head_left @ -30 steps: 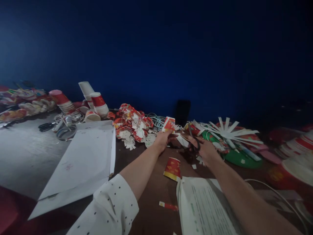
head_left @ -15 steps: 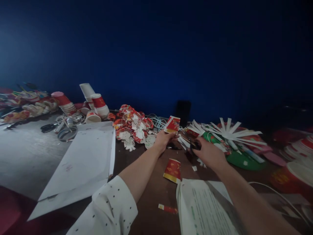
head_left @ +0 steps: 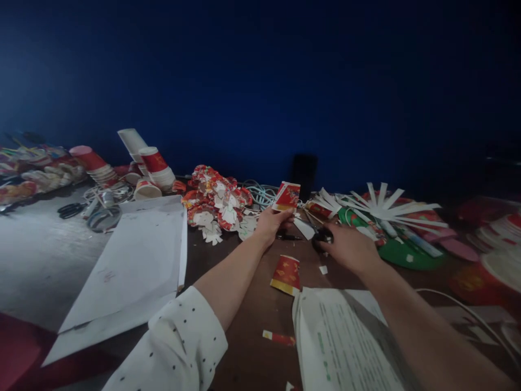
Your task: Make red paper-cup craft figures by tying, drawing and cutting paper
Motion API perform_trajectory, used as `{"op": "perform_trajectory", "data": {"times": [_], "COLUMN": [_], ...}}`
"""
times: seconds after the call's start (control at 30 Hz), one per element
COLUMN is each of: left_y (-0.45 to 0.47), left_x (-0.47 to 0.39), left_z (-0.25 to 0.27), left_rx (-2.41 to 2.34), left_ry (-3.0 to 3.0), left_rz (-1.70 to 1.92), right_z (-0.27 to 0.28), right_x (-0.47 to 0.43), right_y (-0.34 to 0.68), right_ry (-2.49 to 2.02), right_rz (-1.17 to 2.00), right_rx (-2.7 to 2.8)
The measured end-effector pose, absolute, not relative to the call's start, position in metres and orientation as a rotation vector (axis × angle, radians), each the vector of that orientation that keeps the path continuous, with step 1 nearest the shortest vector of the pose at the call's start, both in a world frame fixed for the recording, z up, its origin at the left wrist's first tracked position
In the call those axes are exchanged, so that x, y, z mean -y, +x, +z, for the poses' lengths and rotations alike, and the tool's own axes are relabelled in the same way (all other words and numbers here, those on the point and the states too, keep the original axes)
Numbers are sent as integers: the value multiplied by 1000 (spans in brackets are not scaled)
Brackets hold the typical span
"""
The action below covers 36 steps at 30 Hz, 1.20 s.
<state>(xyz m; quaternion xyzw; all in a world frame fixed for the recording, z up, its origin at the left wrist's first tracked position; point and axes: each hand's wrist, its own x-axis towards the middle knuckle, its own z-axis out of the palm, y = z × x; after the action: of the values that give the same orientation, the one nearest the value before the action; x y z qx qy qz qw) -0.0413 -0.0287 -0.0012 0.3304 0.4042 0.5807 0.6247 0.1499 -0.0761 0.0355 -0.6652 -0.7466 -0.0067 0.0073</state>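
In the middle of the head view, my left hand (head_left: 272, 224) is closed on a cut red paper-cup piece (head_left: 287, 196) with a gold band, held upright above the table. Just to its right, the fingers of my right hand (head_left: 345, 244) are closed around the black handles of a pair of scissors (head_left: 321, 235). The blades point away and appear apart from the cup piece. A white paper piece (head_left: 304, 228) shows beside the scissors. Nearer to me lies another red cup piece (head_left: 285, 274), flat on the brown tabletop, with a small red scrap (head_left: 279, 339) below it.
Red-and-white paper figures (head_left: 223, 202) are heaped behind my left hand. Stacked paper cups (head_left: 157, 167) and a large white sheet (head_left: 130, 260) are on the left. A fanned white paper cutout (head_left: 382, 206) lies right, above a green disc (head_left: 402, 255). Printed pages (head_left: 345, 336) lie in front.
My right hand and the scissors have moved slightly right and down, farther from the cup piece. My left hand keeps its hold on that piece. The whole view has shifted slightly.
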Motion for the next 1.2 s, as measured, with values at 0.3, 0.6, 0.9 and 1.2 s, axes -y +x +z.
{"op": "perform_trajectory", "data": {"times": [0.3, 0.6, 0.9, 1.2], "left_y": [-32, -39, -44, -45], "left_x": [44, 41, 32, 36], "left_z": [1, 5, 4, 11], "left_rx": [-692, -778, -1083, -969], "left_ry": [913, 1008, 985, 710], "left_rz": [1183, 1133, 1402, 1398], "right_z": [30, 29, 45, 43], "right_x": [73, 75, 72, 76], "right_y": [125, 130, 153, 147], "right_ry": [-1369, -1483, -2068, -2114], "right_rz": [560, 696, 201, 198], "right_rx": [1714, 1666, 2254, 2355]}}
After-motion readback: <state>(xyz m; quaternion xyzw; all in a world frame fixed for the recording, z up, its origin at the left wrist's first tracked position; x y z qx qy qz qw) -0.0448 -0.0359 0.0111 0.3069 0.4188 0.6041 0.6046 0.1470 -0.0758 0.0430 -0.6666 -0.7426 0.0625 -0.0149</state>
